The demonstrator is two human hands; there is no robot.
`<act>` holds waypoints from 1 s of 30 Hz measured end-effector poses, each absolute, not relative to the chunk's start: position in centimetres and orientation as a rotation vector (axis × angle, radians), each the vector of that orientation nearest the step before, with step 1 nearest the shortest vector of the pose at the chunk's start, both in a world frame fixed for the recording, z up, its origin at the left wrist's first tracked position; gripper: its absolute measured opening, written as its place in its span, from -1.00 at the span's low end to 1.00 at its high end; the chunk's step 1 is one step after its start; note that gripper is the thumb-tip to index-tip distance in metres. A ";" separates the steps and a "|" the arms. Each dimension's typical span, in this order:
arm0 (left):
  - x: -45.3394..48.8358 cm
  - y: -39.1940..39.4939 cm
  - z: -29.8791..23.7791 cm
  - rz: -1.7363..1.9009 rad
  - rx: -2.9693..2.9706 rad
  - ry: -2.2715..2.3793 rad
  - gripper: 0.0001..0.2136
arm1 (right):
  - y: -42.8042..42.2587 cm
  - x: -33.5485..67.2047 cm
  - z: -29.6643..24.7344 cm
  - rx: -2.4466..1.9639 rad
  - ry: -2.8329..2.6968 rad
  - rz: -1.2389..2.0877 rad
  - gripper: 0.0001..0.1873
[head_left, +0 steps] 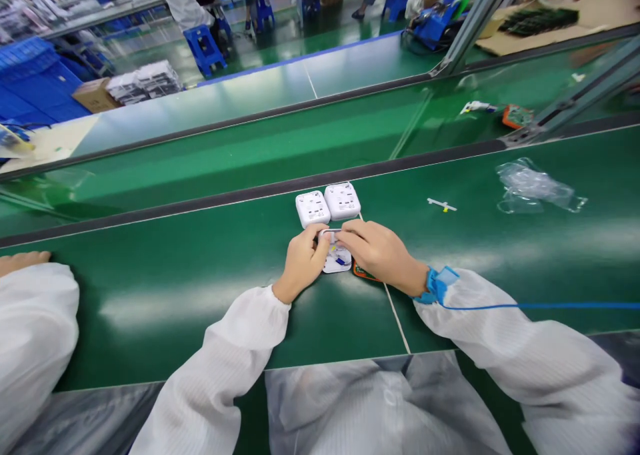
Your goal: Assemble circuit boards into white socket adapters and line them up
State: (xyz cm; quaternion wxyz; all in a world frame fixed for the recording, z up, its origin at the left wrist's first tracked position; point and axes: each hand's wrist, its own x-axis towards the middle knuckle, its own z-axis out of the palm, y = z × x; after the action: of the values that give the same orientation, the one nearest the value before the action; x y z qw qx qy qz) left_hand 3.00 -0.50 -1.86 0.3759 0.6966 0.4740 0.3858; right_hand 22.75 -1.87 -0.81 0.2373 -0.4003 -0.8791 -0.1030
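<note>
My left hand (pixel 303 262) and my right hand (pixel 377 255) both grip a small grey-rimmed frame (pixel 330 236). It sits over an open white plastic housing (pixel 339 260) with blue and yellow parts inside. Two white square power adapters (pixel 313 208) (pixel 342 200) lie side by side just beyond my fingers, on the green conveyor belt (pixel 175 275). An orange-edged circuit board (pixel 364 273) pokes out under my right palm, mostly hidden. A blue anti-static strap (pixel 437 285) circles my right wrist.
A co-worker's hand (pixel 23 262) and white sleeve (pixel 35 335) rest at the far left. A crumpled plastic bag (pixel 535 187) and a small white-and-yellow piece (pixel 442 205) lie to the right. A dark rail (pixel 250 198) edges the belt's far side.
</note>
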 end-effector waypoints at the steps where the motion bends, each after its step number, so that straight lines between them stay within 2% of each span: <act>1: 3.0 -0.5 -1.9 0.971 1.766 1.211 -0.80 | -2.0 22.8 -0.8 -1.094 -2.419 -0.294 -0.72; 5: 3.0 -0.6 -1.9 0.916 1.721 1.225 -0.85 | -2.2 22.7 -0.9 -1.102 -2.474 -0.280 -0.68; 10: 3.0 -0.7 -1.8 0.896 1.731 1.275 -0.87 | -2.1 22.5 -0.5 -1.139 -2.489 -0.077 -0.68; 13: 3.1 -0.8 -1.7 0.967 1.725 1.320 -0.81 | -2.4 22.4 0.0 -1.162 -2.319 0.067 -0.77; 16: 3.2 -1.0 -1.6 1.019 1.793 1.350 -0.73 | -2.8 22.1 0.0 -1.157 -2.178 0.178 -0.73; 20: 2.8 -1.1 -1.3 0.922 1.896 1.262 -0.62 | -2.9 21.3 -0.8 -1.115 -2.154 0.335 -0.93; 23: 2.0 -0.9 -0.9 0.814 1.981 1.135 -0.60 | -3.0 21.2 -1.4 -1.146 -2.087 0.318 -0.93; 24: 1.7 -0.8 -0.7 0.758 2.035 1.081 -0.55 | -3.0 21.3 -1.5 -1.159 -2.082 0.288 -0.91; 27: 1.2 -0.7 -0.5 0.576 2.214 0.952 -0.15 | -3.2 21.5 -1.4 -1.169 -2.126 0.189 -0.85; 28: 1.2 -0.7 -0.5 0.539 2.249 0.951 -0.08 | -3.3 21.5 -1.4 -1.170 -2.147 0.166 -0.83; 30: 1.2 -0.8 -0.6 0.515 2.271 1.008 -0.14 | -3.4 21.5 -1.4 -1.170 -2.179 0.145 -0.78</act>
State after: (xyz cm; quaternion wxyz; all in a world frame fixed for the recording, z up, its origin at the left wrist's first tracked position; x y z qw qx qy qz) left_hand 1.21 -0.78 -0.59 0.2978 0.8544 0.3792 0.1936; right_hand 21.50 -3.40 -1.38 0.3260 -0.4464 -0.8315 0.0552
